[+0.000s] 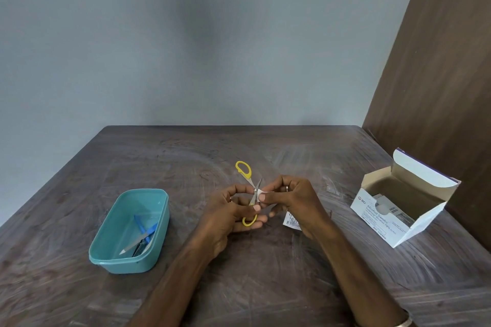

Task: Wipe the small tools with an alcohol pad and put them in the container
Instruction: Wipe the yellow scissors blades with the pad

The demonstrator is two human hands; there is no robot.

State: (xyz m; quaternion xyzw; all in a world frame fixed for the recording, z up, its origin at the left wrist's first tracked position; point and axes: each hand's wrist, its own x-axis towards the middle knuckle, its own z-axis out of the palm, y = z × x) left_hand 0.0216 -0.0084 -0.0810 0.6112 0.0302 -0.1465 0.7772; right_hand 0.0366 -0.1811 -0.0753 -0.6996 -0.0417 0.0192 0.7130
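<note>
Pinching a white alcohol pad (263,192) between right hand (297,200) fingertips and pressing it by the pivot of the yellow scissors (251,188), likely wiping the blades; gripping the lower handle loop in the left hand (233,211), holding the spread scissors steady above the table (265,273). Waiting well left: teal container (106,247), already holding blue-handled tools (142,233). Sitting right: open swab box (382,223).

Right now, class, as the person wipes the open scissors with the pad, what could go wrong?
The scissors are spread open, and the right hand pinches the alcohol pad right at the blades, so a finger could get nicked. The left hand holds only the lower handle loop; the scissors could slip onto the table.
</note>
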